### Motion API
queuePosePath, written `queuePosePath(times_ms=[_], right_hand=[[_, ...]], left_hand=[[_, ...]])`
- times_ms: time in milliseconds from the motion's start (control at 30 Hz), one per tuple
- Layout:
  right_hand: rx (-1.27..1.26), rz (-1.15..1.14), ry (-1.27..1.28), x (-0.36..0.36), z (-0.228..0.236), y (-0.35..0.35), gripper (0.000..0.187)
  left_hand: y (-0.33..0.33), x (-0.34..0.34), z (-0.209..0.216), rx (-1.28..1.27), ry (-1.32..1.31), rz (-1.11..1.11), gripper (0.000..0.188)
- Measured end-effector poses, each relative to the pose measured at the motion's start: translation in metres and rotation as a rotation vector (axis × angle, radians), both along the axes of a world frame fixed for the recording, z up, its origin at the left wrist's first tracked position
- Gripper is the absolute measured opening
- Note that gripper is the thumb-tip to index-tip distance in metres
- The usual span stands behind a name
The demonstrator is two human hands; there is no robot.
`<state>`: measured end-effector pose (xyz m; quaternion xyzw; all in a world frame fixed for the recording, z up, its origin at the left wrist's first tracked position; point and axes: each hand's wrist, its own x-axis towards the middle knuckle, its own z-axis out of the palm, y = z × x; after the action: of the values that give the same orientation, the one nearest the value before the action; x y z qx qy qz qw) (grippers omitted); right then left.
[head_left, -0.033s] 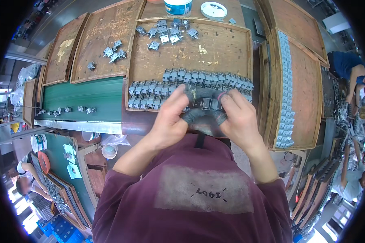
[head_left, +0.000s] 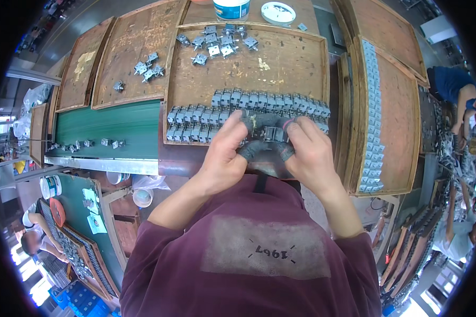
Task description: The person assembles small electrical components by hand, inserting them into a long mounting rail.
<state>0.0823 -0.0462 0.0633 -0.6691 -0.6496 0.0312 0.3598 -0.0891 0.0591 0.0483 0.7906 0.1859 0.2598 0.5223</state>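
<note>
My left hand [head_left: 226, 150] and my right hand [head_left: 311, 150] meet over the near edge of a wooden tray [head_left: 217, 79]. Dark fabric sleeves cover the thumbs and forefingers. Pinched between both hands is a small boxy grey metal part [head_left: 273, 134], partly hidden by the fingers; its exact kind I cannot make out. Just beyond them, long rows of similar metal parts [head_left: 238, 98] stand packed close together in the tray. A loose heap of the same parts [head_left: 214, 41] lies toward the tray's far side.
A few loose parts [head_left: 149, 68] lie in another tray on the left. Small pieces sit along a green belt [head_left: 111, 124]. A white-and-blue bucket [head_left: 231, 9] and a white lid [head_left: 278, 14] stand at the back. On the right, another tray [head_left: 399, 127] holds a column of parts.
</note>
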Motion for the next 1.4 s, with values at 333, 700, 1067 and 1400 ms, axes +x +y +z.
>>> queuePosePath(times_ms=[333,700,1067,1400], right_hand=[[-0.113,-0.073,0.136,-0.015,-0.014,-0.001,0.032],[-0.482,0.073,0.532,0.006,-0.017,-0.003,0.043],[-0.203,-0.724,0.537,0.103,0.006,-0.077,0.026],[-0.346,-0.955,0.501,0.212,-0.059,-0.183,0.029]], left_hand=[[-0.017,0.019,-0.02,0.317,0.031,0.206,0.076],[-0.003,0.02,-0.03,0.35,-0.145,-0.002,0.065],[0.109,-0.008,-0.085,0.105,0.369,0.263,0.044],[0.197,-0.015,-0.102,-0.276,0.73,-0.114,0.053]])
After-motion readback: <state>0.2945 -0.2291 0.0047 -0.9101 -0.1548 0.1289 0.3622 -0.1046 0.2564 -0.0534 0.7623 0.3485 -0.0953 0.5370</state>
